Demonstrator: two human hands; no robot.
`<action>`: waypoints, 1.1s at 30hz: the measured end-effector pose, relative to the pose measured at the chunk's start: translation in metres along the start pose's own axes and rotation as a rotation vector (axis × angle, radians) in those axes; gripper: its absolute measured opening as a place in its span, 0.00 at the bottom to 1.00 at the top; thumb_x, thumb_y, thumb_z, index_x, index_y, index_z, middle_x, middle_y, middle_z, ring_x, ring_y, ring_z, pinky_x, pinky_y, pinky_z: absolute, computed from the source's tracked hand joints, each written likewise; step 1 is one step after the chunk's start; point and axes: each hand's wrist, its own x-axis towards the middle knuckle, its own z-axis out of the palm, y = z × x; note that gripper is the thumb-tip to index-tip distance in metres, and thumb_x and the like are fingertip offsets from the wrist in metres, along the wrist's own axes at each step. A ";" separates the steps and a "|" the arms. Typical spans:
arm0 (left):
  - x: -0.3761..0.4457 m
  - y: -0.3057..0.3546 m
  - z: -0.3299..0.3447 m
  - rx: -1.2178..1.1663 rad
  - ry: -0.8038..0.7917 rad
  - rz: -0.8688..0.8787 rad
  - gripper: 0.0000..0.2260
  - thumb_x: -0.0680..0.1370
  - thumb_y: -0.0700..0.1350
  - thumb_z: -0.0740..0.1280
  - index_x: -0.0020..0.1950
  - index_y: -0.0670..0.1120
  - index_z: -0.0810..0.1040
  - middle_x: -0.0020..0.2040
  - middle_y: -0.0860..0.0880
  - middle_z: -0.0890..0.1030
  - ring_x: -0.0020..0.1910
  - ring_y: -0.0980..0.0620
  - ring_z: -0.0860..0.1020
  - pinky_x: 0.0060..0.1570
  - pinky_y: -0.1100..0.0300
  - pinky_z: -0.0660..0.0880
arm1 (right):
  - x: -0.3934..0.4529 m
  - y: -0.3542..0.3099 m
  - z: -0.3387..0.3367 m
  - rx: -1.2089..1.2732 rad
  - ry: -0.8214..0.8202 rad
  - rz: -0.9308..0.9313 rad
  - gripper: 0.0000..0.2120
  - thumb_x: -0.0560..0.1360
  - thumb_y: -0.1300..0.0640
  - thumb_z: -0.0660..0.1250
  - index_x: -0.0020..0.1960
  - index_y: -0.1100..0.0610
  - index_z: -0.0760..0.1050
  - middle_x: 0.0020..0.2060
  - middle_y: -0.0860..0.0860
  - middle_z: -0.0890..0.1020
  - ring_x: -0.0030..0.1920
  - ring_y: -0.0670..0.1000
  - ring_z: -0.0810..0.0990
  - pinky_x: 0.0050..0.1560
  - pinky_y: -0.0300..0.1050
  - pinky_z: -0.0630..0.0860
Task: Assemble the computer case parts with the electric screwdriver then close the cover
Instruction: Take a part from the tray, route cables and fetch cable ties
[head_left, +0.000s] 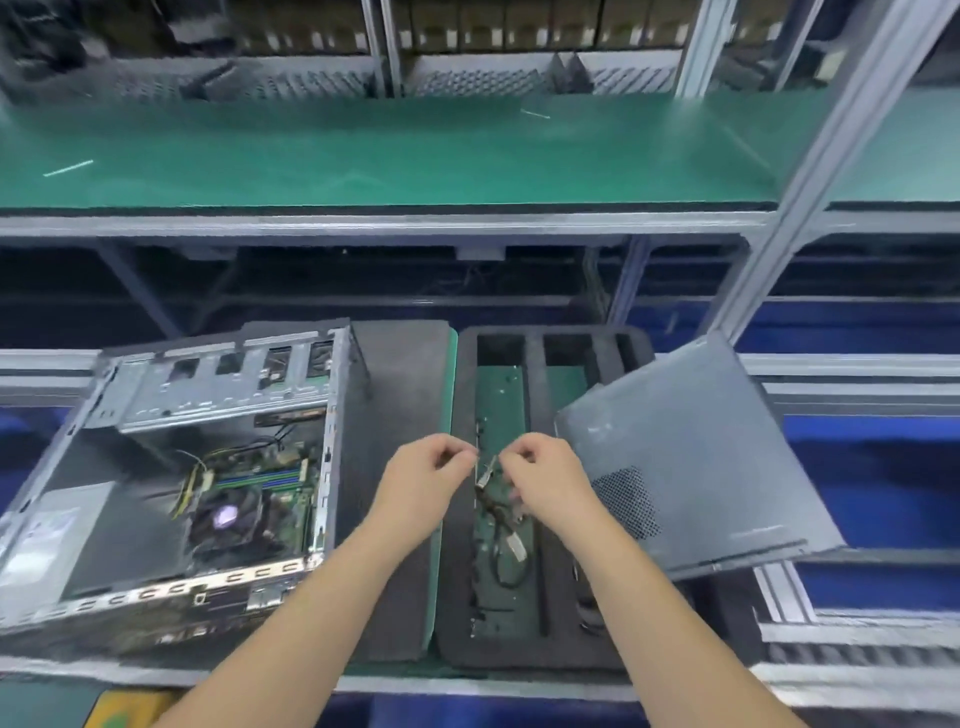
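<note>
An open computer case (171, 483) lies on its side at the left, showing its motherboard and fan. Its grey side cover (691, 462) rests tilted at the right, over the edge of a black foam tray (535, 343). My left hand (426, 473) and my right hand (540, 478) hover over the tray's middle slot, both with fingers pinched. Between them is a thin black cable with a small connector (488, 483); the right hand grips it, and the left seems to pinch its end. No electric screwdriver is in view.
A dark foam pad (395, 415) lies between the case and the tray. More cable loops (506, 561) sit in the tray's slot. A green shelf (363, 156) runs above, on aluminium posts (810, 171). Blue surfaces lie at the right.
</note>
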 end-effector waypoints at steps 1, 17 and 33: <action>0.003 -0.002 0.008 0.032 -0.019 -0.017 0.05 0.78 0.49 0.70 0.45 0.56 0.85 0.42 0.61 0.85 0.46 0.58 0.83 0.51 0.57 0.78 | 0.003 0.011 -0.006 0.009 0.002 0.023 0.09 0.80 0.56 0.64 0.43 0.54 0.80 0.38 0.51 0.84 0.39 0.56 0.85 0.39 0.51 0.79; 0.025 -0.044 0.063 0.244 -0.179 -0.212 0.07 0.79 0.46 0.67 0.45 0.54 0.83 0.40 0.57 0.84 0.40 0.54 0.82 0.40 0.60 0.76 | 0.013 0.097 -0.009 -0.016 -0.019 0.274 0.11 0.77 0.57 0.60 0.42 0.50 0.80 0.34 0.49 0.85 0.29 0.47 0.81 0.30 0.43 0.75; 0.030 -0.088 0.182 0.806 -0.384 -0.325 0.18 0.80 0.36 0.62 0.70 0.41 0.67 0.67 0.40 0.74 0.64 0.41 0.78 0.59 0.51 0.76 | -0.011 0.128 0.008 -0.134 -0.039 0.262 0.11 0.80 0.57 0.62 0.43 0.47 0.78 0.37 0.47 0.84 0.39 0.51 0.85 0.41 0.45 0.79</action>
